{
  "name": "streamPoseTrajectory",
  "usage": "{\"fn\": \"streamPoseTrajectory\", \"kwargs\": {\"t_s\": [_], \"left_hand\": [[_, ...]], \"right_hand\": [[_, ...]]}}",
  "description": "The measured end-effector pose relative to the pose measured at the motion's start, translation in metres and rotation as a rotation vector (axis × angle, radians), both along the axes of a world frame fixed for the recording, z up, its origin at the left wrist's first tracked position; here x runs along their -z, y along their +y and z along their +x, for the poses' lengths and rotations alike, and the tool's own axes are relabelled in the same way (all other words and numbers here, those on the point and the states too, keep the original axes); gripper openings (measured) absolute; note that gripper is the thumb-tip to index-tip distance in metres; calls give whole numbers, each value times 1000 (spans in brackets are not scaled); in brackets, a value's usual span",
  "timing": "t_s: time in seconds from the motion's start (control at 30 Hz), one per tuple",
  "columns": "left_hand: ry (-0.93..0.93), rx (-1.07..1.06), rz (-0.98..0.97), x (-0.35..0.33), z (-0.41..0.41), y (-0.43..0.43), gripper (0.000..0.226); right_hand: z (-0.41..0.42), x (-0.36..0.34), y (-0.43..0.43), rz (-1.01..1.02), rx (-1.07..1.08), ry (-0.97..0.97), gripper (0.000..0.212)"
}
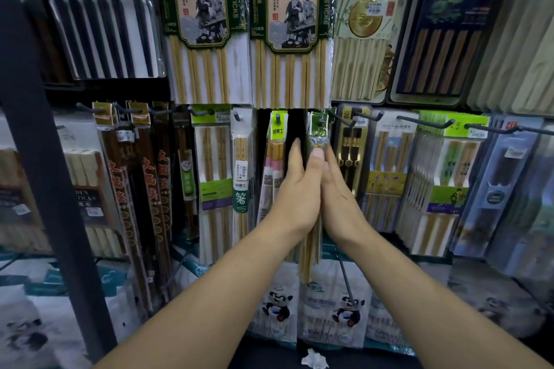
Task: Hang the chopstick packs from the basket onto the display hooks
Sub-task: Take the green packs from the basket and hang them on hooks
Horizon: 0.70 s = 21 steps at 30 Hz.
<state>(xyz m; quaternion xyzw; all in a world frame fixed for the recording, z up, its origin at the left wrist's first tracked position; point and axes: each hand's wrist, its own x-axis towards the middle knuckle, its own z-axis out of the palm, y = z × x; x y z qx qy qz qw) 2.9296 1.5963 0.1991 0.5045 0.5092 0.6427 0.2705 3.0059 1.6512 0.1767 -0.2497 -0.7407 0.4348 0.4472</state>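
Seating pack on hook, centre of frame.
Pinched by left hand, thumb in front; braced by right hand, flat, fingers straight. Best to keep its hole level with the thin metal hook, push straight back, release last. Slick, crinkly film over long, slim bamboo sticks; probably slippery.

Both of the person's hands are reaching up to a narrow chopstick pack that is hanging from a display hook in the middle row. The left hand is pinching it, thumb lying across its front, while the right hand is pressing flat against its right side. Neighbouring packs are hanging close by.
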Motion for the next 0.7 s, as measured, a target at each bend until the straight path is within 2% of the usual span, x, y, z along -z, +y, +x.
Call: {"fn": "streamPoseTrajectory", "kwargs": {"t_s": [0.13, 0.5, 0.7], "left_hand": [[-96, 32, 24, 1, 0, 17, 62], [-146, -31, 34, -6, -6, 44, 56], [-152, -116, -33, -15, -3, 56, 53]], "right_hand": [[-10, 4, 6, -22, -46, 81, 68], [-27, 4, 31, -146, -110, 194, 70], [-31, -2, 45, -233, -114, 195, 53]]}}
